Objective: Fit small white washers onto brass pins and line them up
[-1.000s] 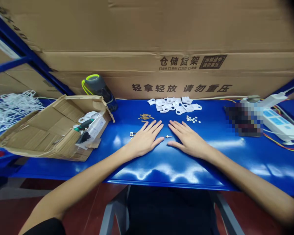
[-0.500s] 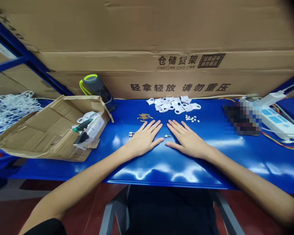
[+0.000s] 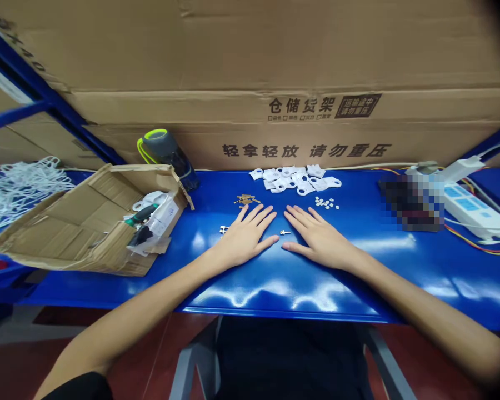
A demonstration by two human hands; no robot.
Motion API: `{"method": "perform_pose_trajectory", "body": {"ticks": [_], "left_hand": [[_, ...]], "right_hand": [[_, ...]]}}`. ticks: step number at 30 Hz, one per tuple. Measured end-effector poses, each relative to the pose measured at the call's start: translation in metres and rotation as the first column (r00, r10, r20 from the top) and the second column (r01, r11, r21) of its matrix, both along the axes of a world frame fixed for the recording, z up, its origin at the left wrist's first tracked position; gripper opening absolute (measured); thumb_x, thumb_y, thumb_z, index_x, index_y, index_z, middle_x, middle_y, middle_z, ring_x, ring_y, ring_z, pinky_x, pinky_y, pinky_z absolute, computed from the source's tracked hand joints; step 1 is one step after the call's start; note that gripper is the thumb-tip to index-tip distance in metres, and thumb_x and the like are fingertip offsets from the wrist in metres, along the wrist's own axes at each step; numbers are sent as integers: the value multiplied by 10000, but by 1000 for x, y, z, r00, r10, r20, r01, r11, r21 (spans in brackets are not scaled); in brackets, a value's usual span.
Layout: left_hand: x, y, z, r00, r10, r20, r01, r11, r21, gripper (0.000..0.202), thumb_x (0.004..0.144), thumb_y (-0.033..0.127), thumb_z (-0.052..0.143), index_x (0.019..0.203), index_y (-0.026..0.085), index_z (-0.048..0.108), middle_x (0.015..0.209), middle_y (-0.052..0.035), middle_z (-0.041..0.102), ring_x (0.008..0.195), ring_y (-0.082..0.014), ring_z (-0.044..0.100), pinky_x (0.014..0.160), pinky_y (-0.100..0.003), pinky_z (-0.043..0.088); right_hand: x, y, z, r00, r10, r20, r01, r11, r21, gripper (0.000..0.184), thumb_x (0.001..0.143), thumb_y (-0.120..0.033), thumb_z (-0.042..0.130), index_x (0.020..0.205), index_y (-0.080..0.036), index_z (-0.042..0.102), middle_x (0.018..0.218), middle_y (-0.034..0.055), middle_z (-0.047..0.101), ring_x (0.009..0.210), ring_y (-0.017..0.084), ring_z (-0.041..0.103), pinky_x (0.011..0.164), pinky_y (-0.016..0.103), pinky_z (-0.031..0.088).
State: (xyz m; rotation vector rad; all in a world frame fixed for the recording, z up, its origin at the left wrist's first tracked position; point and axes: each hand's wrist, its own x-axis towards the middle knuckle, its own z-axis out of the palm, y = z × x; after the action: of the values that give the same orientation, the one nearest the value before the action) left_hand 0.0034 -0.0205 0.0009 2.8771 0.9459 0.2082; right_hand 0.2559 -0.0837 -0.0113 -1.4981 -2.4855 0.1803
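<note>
As the head camera looks down, a person's left hand (image 3: 246, 238) and right hand (image 3: 318, 238) lie flat, fingers loosely spread, pinching nothing, flanking a small metal piece (image 3: 285, 232) on a blue table (image 3: 250, 284); brass-coloured strips (image 3: 245, 199), white ringed tabs (image 3: 289, 173) and white bits (image 3: 326, 204) sit grouped beyond, seemingly sorted for reach.

- Left hand (image 3: 244, 239) and right hand (image 3: 320, 239): side by side on surface (image 3: 250, 286), pin (image 3: 285, 233) between.
- More pins (image 3: 223, 230): just left of left hand.
- Behind left hand: strips (image 3: 245, 199); behind right hand: small pieces (image 3: 325, 202).
- Ring tabs (image 3: 304, 188): farther back, centre.
- Left: carton (image 3: 75, 228); cords (image 3: 25, 183) beyond its left; cylinder (image 3: 166, 147) behind its right end.
- Far right: power strip (image 3: 469, 208).
- Behind all: cardboard panel (image 3: 233, 50).
</note>
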Motion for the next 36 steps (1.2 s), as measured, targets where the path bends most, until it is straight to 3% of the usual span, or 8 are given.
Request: {"method": "perform_pose_trajectory", "body": {"ticks": [5, 11, 18, 23, 26, 29, 31, 36], "left_hand": [[-1, 2, 0, 1000, 2, 14, -2, 1000, -19, 681, 1085, 615, 382, 1641, 222, 379, 1711, -105, 354, 1601, -345, 284, 1313, -639, 168], [0, 1, 1, 997, -50, 56, 53, 997, -49, 641, 1094, 559, 414, 1591, 155, 447, 1690, -149, 384, 1590, -326, 320, 1319, -513, 277], [2, -1, 5, 956, -209, 205, 214, 977, 1, 421, 1119, 346, 416, 1484, 176, 539, 1553, -126, 561, 1482, -246, 492, 1241, -431, 439], [-4, 11, 4, 965, -137, 222, 110, 985, 132, 401, 1071, 130, 413, 1427, 166, 596, 1442, -130, 638, 1358, -263, 581, 1141, -462, 499], [-7, 17, 1, 983, -71, 172, 39, 982, 183, 337, 1080, 198, 472, 1359, 149, 655, 1357, -138, 683, 1264, -282, 631, 1040, -451, 522], [-8, 19, 0, 991, -57, 125, 31, 979, 201, 303, 1100, 291, 482, 1241, 165, 719, 1228, -99, 733, 1138, -261, 671, 940, -407, 510], [-8, 19, 1, 992, -56, 114, 31, 978, 208, 302, 1104, 315, 486, 1207, 175, 733, 1174, -81, 744, 1087, -246, 672, 904, -387, 488], [-10, 21, 3, 995, -15, 98, -8, 973, 230, 294, 1104, 316, 486, 1154, 179, 742, 1117, -83, 742, 1024, -238, 649, 855, -373, 437]], "right_hand": [[0, 1, 1, 1000, -2, 9, 2, 1000, 5, 877, 1022, -730, 403, 1686, -167, 293, 1712, 167, 316, 1601, 341, 282, 1317, 581, 223], [0, 1, 1, 1000, -3, 19, 3, 1000, -6, 884, 1018, -736, 403, 1690, -175, 281, 1720, 150, 295, 1604, 343, 271, 1322, 580, 212], [1, 0, 0, 1000, -4, -5, 4, 1000, -6, 877, 1015, -732, 424, 1692, -193, 281, 1717, 150, 305, 1601, 342, 282, 1321, 581, 213], [2, 0, 5, 999, 1, -39, -3, 999, -49, 915, 987, -752, 473, 1685, -185, 303, 1720, 156, 298, 1603, 348, 275, 1321, 579, 216], [5, 2, 11, 994, 6, -107, -13, 998, -61, 842, 1007, -705, 490, 1670, -207, 345, 1704, 133, 355, 1577, 337, 349, 1301, 564, 274], [11, 6, 16, 985, -76, -156, 77, 997, 4, 546, 1101, -516, 394, 1550, -247, 546, 1583, 93, 563, 1443, 299, 538, 1197, 520, 411], [19, 10, 19, 982, -163, -93, 172, 980, 103, 448, 1116, -398, 370, 1411, -248, 672, 1443, 95, 684, 1295, 306, 625, 1058, 509, 468], [49, 18, 21, 929, -357, 98, 306, 890, 337, 363, 1076, -299, 451, 1248, -217, 759, 1199, 143, 746, 1067, 325, 617, 794, 434, 388]]}}
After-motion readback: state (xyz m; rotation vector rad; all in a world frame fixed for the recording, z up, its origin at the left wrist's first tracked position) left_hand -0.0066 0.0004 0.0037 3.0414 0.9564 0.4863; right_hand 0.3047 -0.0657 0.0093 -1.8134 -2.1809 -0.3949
